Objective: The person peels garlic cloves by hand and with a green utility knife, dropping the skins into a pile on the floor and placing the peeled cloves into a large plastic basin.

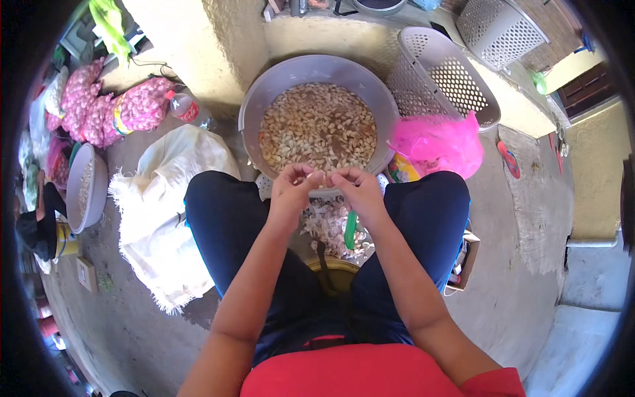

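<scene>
Nearest, knees: my legs in dark trousers are spread on the near side of the grey basin [248, 112].
Peel pile [324, 221]: lies between my knees, just short of the basin's near rim and below my hands.
Green handle [350, 229]: sticks out of that pile; I cannot tell what it belongs to.
Left hand [289, 192]: at the basin's near rim, fingertips pinched on the garlic clove [323, 177].
Right hand [362, 190]: close beside it, fingertips pinched on the same clove from the other side.
Garlic clove: held between my two sets of fingertips, over the basin's near rim.
Basin: round, filled with peeled cloves [317, 126] in brownish water.
Pink bag [436, 142]: just right of the basin.
White sack [172, 198]: on the floor left of the basin.
Basket [440, 73]: behind the basin to the right, tipped on its side.
Mesh bags of garlic [112, 109]: well left of the basin, with a bottle [185, 107] between.
</scene>
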The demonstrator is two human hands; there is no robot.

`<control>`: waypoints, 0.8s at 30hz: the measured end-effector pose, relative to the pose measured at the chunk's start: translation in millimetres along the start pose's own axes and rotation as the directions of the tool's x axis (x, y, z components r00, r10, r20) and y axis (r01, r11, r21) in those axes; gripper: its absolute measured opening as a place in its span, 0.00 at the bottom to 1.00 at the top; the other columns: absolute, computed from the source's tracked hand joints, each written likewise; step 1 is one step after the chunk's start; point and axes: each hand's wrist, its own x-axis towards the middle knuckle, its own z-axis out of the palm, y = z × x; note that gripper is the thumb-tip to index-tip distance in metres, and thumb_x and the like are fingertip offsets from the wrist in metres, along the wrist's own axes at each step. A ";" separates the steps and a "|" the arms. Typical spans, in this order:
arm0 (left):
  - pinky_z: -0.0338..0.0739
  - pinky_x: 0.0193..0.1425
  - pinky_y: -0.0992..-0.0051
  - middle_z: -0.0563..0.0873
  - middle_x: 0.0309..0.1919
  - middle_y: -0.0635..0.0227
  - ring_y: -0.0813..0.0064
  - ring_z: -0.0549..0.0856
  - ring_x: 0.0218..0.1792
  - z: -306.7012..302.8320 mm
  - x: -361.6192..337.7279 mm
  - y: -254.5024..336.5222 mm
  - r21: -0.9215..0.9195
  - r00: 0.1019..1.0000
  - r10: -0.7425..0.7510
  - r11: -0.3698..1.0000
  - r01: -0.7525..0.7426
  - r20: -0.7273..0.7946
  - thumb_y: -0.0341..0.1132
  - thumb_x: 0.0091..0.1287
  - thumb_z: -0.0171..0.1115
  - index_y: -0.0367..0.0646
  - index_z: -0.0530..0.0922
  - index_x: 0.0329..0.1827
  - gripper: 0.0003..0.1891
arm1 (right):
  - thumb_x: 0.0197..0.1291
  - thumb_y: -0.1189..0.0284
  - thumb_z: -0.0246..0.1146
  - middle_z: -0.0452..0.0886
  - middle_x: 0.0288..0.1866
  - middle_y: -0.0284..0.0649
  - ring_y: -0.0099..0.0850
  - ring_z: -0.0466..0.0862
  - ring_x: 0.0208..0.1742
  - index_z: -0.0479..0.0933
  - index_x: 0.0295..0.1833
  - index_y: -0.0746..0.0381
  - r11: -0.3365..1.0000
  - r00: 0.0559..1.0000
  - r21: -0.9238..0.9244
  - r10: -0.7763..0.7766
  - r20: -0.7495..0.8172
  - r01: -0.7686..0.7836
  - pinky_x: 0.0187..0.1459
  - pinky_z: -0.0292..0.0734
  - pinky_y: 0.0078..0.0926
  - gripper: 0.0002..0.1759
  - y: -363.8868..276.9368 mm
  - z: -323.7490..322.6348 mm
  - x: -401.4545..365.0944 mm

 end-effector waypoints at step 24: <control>0.58 0.16 0.88 0.80 0.26 0.72 0.91 0.67 0.15 -1.0 -53.3 -36.5 0.148 0.999 0.045 0.988 -0.041 -0.020 0.35 0.55 0.65 0.39 0.74 0.38 0.13 | 0.47 0.69 0.63 0.80 0.28 0.43 0.31 0.80 0.30 0.78 0.34 0.66 0.914 0.955 -0.330 -0.282 -0.093 0.237 0.36 0.73 0.24 0.11 24.6 11.9 -44.5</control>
